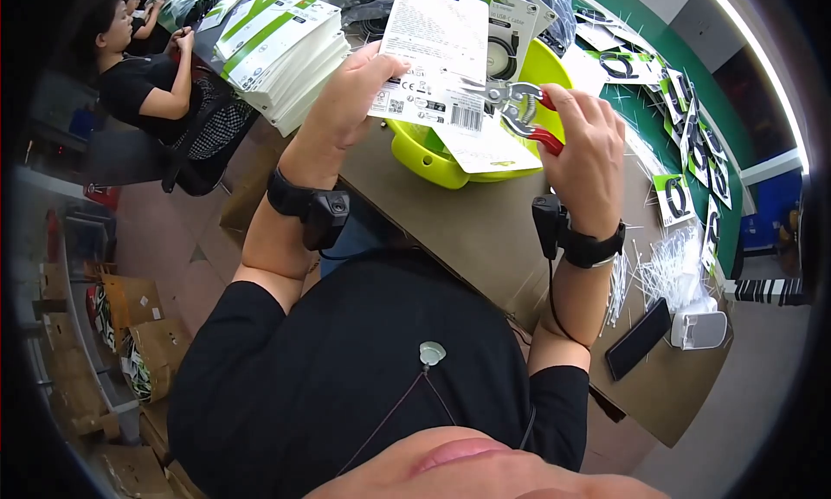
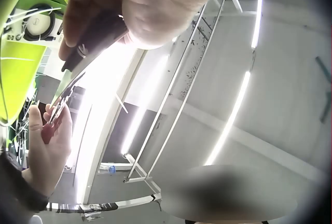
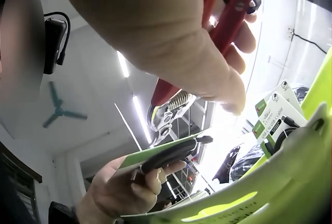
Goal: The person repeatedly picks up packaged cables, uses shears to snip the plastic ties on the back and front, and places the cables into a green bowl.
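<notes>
My left hand (image 1: 357,88) pinches a printed white card (image 1: 437,45) by its left edge, back side facing me. In the right wrist view a coiled black cable (image 3: 168,155) lies against the card, by the fingers of my left hand (image 3: 124,193). My right hand (image 1: 589,148) grips red-handled cutters (image 1: 547,140) with a spring between the handles. The cutter jaws are at the card's right edge; whether they touch it is unclear. Below is a yellow-green basket (image 1: 424,160) holding carded cables (image 1: 506,45) and a white card (image 1: 486,146).
A stack of cards (image 1: 286,53) stands at the back left. Carded cables (image 1: 677,200) lie on the green surface at right. Near the right edge are white ties (image 1: 662,265), a phone (image 1: 638,339) and a white device (image 1: 699,329). Another person (image 1: 147,88) sits at upper left.
</notes>
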`<state>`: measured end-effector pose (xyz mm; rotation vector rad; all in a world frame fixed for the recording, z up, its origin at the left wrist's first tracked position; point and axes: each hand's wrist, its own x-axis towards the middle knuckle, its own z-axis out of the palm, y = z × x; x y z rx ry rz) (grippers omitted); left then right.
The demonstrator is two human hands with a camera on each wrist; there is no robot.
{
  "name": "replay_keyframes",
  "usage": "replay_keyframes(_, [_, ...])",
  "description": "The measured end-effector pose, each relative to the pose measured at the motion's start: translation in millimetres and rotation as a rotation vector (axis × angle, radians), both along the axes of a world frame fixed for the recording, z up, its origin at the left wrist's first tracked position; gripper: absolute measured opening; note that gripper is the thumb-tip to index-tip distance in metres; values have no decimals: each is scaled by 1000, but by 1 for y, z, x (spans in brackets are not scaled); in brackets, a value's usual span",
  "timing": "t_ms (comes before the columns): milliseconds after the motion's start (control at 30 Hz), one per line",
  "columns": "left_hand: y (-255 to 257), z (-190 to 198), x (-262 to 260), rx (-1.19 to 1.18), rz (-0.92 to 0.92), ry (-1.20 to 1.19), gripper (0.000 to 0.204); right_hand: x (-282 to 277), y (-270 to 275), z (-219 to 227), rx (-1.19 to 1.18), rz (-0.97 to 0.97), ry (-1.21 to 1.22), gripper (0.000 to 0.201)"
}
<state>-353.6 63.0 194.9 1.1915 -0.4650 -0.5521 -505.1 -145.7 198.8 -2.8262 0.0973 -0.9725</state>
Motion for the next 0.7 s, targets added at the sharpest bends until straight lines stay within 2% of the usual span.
replay_keyframes(233, [-2,-3,-4,27,-26,-51,33,4,6,-4,6,80,16,51])
replay_keyframes(400, [-4,-6,-3,40,-42,-50,35,4,6,-4,-53,67,9,50])
replay_keyframes(533, [-9,-8,-5,50,-24,-97,36,3,0,-11,-10,62,115,49])
replay_keyframes(600, [-13,-8,-4,55,-17,-127,37,10,-6,-19,198,156,48,43])
replay_keyframes(633, [-15,-12,-1,102,32,-286,38,12,-8,-20,299,202,11,39])
replay_keyframes(667, [-17,-16,1,148,81,-442,40,14,-8,-22,297,198,10,39])
replay_keyframes(700, [-20,-17,1,192,130,-596,41,16,-1,-21,569,252,6,36])
